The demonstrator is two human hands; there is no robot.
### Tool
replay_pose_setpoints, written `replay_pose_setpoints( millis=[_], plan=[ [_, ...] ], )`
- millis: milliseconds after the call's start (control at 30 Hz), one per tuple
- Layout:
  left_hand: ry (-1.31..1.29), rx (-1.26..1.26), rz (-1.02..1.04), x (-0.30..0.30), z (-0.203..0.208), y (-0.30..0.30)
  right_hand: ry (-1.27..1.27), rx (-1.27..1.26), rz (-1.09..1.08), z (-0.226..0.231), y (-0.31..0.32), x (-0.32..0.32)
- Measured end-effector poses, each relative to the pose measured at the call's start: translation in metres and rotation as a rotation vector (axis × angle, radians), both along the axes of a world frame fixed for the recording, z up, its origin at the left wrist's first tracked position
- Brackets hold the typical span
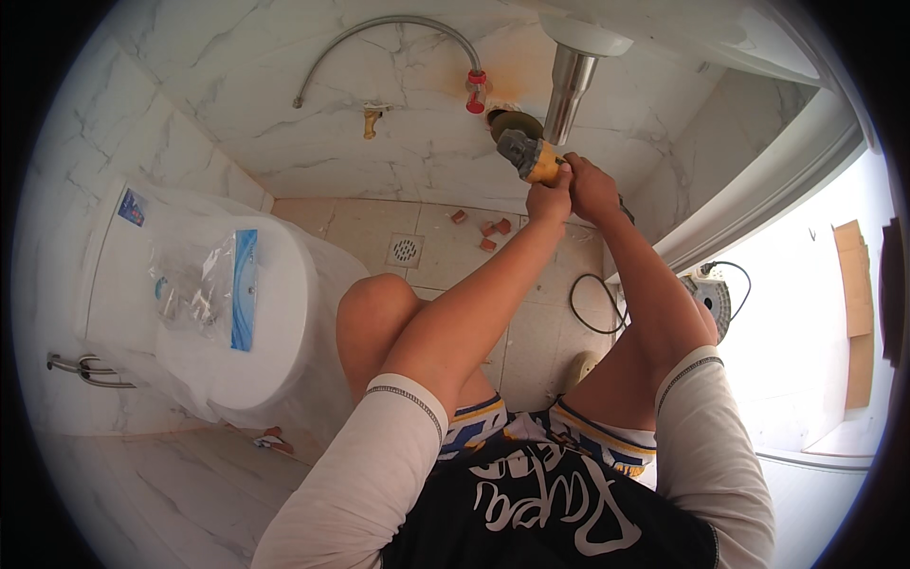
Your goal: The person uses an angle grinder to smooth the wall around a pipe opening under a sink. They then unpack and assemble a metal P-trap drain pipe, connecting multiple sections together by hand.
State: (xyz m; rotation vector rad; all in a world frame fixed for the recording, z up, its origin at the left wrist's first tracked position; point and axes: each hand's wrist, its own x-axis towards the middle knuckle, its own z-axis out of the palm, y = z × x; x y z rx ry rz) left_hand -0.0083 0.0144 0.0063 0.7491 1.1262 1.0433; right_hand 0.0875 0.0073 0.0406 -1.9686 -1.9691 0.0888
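Both of my hands are closed around a yellow and grey angle grinder in front of the tiled wall. My left hand grips the body just behind the head, and my right hand wraps the part farther back. The round grinding disc faces the wall at a dark hole; whether it touches the hole's edge I cannot tell. Close to the disc, a shiny metal drain pipe hangs from a white basin. A red-handled valve with a braided hose is just left of it.
On the left stands a toilet wrapped in clear plastic. A brass tap sticks out of the wall. Broken reddish pieces lie near a floor drain. A black cord loops on the floor by the doorway at right.
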Motion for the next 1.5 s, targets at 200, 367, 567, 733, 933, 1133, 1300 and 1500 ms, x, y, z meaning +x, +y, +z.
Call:
replay_pose_setpoints(
  millis=[200, 367, 567, 733, 933, 1133, 1300, 1500],
  plan=[
    [0.004, -0.004, -0.002, -0.003, 0.004, -0.001, -0.004, -0.008, -0.006, 0.000, 0.002, -0.002],
    [0.013, -0.023, -0.004, -0.004, 0.005, 0.000, 0.000, 0.001, 0.009, -0.002, 0.003, -0.002],
    [-0.020, -0.017, 0.020, -0.004, 0.005, 0.000, 0.011, 0.023, 0.020, -0.003, 0.004, -0.002],
    [-0.037, -0.023, 0.023, -0.006, 0.005, 0.000, 0.022, 0.021, 0.018, -0.002, 0.003, -0.005],
    [-0.032, -0.031, 0.027, -0.006, 0.000, 0.003, 0.031, 0.014, 0.024, 0.000, 0.003, -0.007],
    [-0.051, -0.037, 0.038, -0.007, -0.001, 0.005, 0.008, 0.003, 0.008, -0.002, 0.007, -0.008],
    [-0.026, 0.003, 0.084, -0.006, -0.002, 0.003, 0.024, 0.029, 0.035, -0.004, 0.007, -0.008],
    [-0.014, 0.017, 0.090, -0.006, -0.011, 0.009, 0.023, 0.020, 0.040, -0.004, 0.008, -0.009]
  ],
)
